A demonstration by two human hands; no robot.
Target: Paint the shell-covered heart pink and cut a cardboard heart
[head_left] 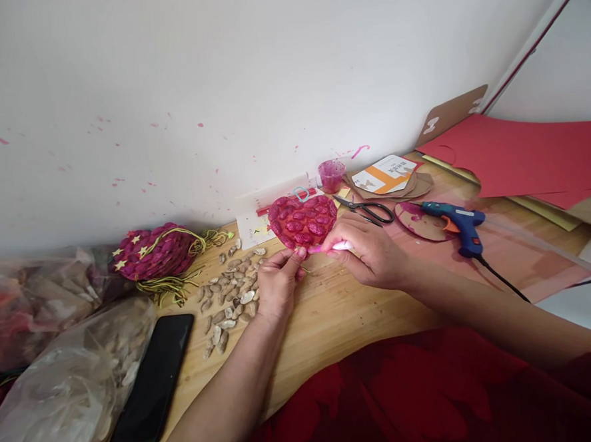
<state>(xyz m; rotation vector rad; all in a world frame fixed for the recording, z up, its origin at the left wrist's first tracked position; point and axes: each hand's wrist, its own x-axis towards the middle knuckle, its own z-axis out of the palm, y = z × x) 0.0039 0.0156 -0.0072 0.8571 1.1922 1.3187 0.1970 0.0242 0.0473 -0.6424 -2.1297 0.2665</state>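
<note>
My left hand [278, 280] is closed, its thumb and fingertips pinched at the lower edge of a round disc [303, 220] covered with pink-painted peanut shells. Between the fingers of my right hand [370, 251] is a slim white pen [343, 245] with a pink front end. That pink end reaches the left fingertips, just below the disc. A short yellow-green cord end [306, 270] shows under the left fingers; what it is fixed to is hidden. Loose peanut shells [234, 285] lie to the left of my left hand.
Behind my right hand lie black-handled scissors [367, 210] and a pink-stained plastic cup [331, 176]. A blue glue gun [458, 224] with a cord rests at right, near red paper [522, 157]. Tasselled pink shell discs [157, 253], a phone [152, 383] and plastic bags [57, 409] are at left.
</note>
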